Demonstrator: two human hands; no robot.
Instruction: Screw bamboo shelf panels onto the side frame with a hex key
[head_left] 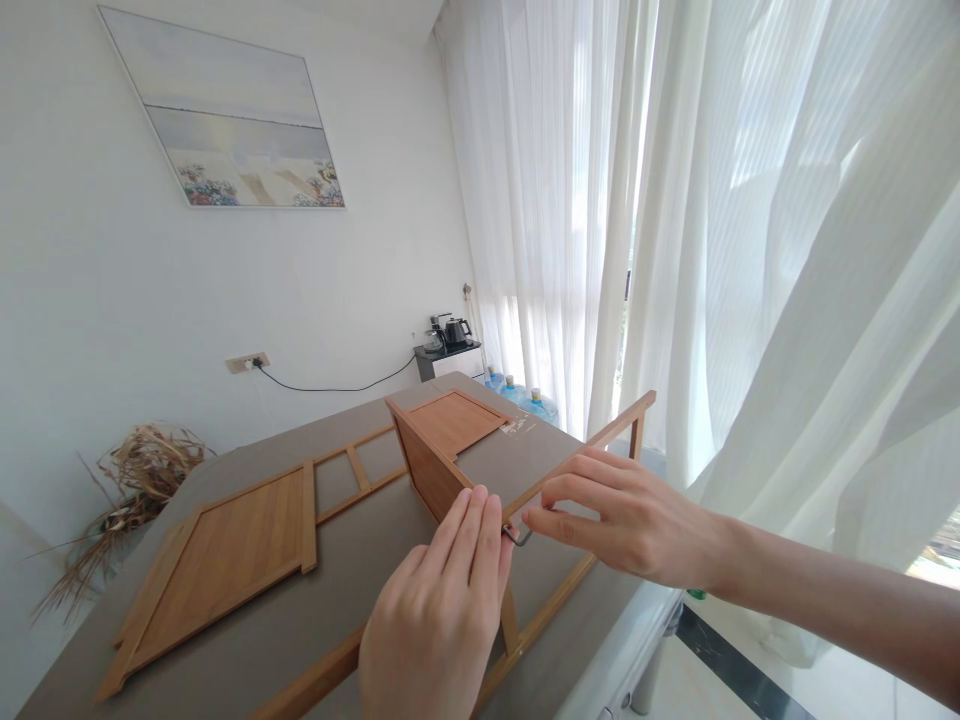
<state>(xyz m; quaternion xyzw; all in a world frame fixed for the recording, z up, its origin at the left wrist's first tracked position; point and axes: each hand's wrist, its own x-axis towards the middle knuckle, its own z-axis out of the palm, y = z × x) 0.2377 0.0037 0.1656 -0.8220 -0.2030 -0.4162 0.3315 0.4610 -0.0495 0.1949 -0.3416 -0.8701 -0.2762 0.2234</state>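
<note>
Two hands at work at the bench's (352,560) near right edge. Left hand (442,610): fingers pressed flat together on the joint of the wooden frame (577,455), steadying it. Right hand (630,520): grip pinching the small metal hex key (517,537), thumb and forefinger closed on its short arm. Judgement: the key wants seating square in the fastener, turned in short arcs, the frame braced against twist.

Count: one hex key; one upright panel (427,470); one flat slatted panel (225,550) toward the left edge; one railed frame along the right edge. Beyond the bench: three water bottles (517,395), one kettle (454,330).
</note>
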